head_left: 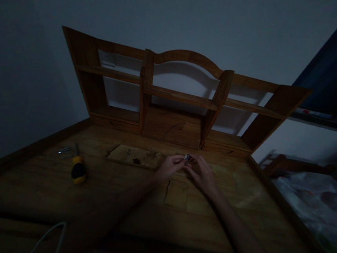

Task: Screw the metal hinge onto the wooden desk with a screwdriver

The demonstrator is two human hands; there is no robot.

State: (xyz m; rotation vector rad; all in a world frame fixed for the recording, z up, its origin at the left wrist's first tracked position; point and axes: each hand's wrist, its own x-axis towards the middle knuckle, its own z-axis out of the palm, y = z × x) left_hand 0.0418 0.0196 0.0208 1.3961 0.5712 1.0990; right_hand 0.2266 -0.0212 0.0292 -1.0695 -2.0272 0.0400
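Note:
My left hand (169, 167) and my right hand (202, 173) meet over the far middle of a wooden desk (48, 187). Together their fingertips pinch a small shiny metal piece (187, 158), held just above the desk top. The piece is too small and dim to name. Both hands have their fingers curled in around it. A yellow and black screwdriver (78, 169) lies on the desk to the left, well away from my hands, with a few thin metal pins (63, 151) beside its tip.
A wooden hutch with shelves (177, 97) stands at the back of the desk against a pale wall. A lighter rectangular patch (133, 155) marks the desk top. A white cable (49, 236) curls at the near left. A bed with light bedding (315, 206) lies to the right.

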